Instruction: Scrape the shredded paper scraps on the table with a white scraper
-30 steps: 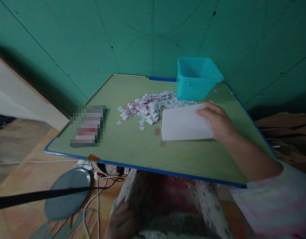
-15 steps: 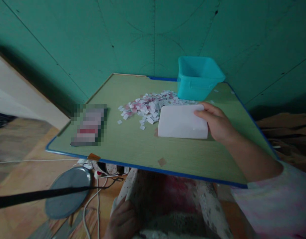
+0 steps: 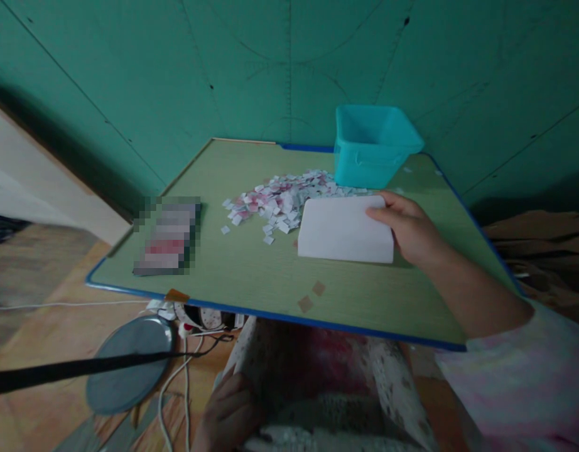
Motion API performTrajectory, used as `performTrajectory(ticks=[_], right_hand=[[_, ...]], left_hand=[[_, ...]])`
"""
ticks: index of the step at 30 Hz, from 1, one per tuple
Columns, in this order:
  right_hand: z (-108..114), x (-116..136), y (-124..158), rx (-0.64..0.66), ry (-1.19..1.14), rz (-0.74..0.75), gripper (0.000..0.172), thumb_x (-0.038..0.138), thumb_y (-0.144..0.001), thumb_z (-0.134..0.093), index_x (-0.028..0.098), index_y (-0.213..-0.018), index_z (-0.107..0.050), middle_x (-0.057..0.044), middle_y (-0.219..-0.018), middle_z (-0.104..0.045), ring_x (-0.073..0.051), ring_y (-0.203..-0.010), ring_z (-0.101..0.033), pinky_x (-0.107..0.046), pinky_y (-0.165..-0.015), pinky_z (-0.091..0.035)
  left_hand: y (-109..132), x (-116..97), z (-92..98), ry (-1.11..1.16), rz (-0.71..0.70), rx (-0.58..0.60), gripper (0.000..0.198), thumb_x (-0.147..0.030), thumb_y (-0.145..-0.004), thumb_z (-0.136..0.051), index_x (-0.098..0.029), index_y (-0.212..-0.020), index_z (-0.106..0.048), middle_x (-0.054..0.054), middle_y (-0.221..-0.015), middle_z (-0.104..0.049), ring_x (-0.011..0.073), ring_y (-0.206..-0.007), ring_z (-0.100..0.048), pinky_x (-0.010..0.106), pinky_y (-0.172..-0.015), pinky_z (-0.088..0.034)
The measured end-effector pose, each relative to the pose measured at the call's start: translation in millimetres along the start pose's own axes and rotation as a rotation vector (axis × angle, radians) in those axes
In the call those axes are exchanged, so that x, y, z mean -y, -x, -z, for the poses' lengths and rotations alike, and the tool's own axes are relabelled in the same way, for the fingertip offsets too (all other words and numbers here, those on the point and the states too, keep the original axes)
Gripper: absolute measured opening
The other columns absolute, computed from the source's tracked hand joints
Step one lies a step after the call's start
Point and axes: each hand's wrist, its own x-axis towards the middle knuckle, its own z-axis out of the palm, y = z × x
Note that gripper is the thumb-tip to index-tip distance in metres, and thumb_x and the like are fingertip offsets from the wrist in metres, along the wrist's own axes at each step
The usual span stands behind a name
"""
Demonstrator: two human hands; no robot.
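Observation:
My right hand [image 3: 407, 227] grips the right end of a white sheet of paper [image 3: 341, 232], thumb on top and fingers at its far edge. The sheet lies low over the table, in front of a pile of small white and pinkish paper squares [image 3: 282, 201], and hides part of it. Two small brownish squares [image 3: 305, 304] lie on the tabletop nearer to me. My left hand [image 3: 235, 408] rests on my lap below the table edge, fingers curled, with nothing visible in them.
A turquoise plastic bin [image 3: 372, 166] stands behind the pile at the back right. A pixelated phone-like object [image 3: 169, 238] lies at the left of the green table [image 3: 242, 276]. White cables [image 3: 186, 389] and a round grey stool top [image 3: 129, 370] are below on the left.
A second brownish square now shows on the tabletop beside the first, in front of the sheet. My right hand and the sheet have hardly moved; my left hand stays on my lap.

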Motion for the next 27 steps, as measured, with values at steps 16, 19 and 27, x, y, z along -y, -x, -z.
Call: performTrajectory(ticks=[16,19,27], right_hand=[[-18.4,-8.6,23.5,0.442,0.292,0.004,0.019,0.038,-0.079,-0.058,0.020,-0.080,-0.052,0.002,-0.069,-0.053,-0.012,-0.061,-0.050,-0.023,-0.051,-0.038],[-20.4,-6.9,26.2,0.476,0.303,0.005,0.018,0.037,-0.080,-0.057,0.020,-0.081,-0.052,0.001,-0.070,-0.054,-0.012,-0.061,-0.051,-0.022,-0.051,-0.037],[-21.0,-6.8,29.0,0.524,0.350,0.019,0.023,0.043,-0.082,-0.055,0.020,-0.080,-0.051,0.001,-0.070,-0.055,-0.012,-0.061,-0.051,-0.022,-0.051,-0.036]], left_hand=[[-24.2,-5.9,13.7,0.001,-0.079,-0.031,0.026,-0.038,-0.084,-0.056,-0.020,-0.065,-0.050,0.001,-0.057,-0.053,0.0189,-0.061,-0.050,0.032,-0.057,-0.037],[-30.0,-6.3,11.0,0.007,-0.108,-0.084,0.029,-0.040,-0.084,-0.055,-0.021,-0.064,-0.049,0.000,-0.054,-0.052,0.0172,-0.057,-0.050,0.030,-0.052,-0.035],[-38.2,-13.8,16.2,-0.072,-0.123,-0.041,0.035,-0.041,-0.087,-0.050,-0.019,-0.059,-0.047,0.002,-0.052,-0.053,0.0169,-0.057,-0.051,0.029,-0.053,-0.035]])
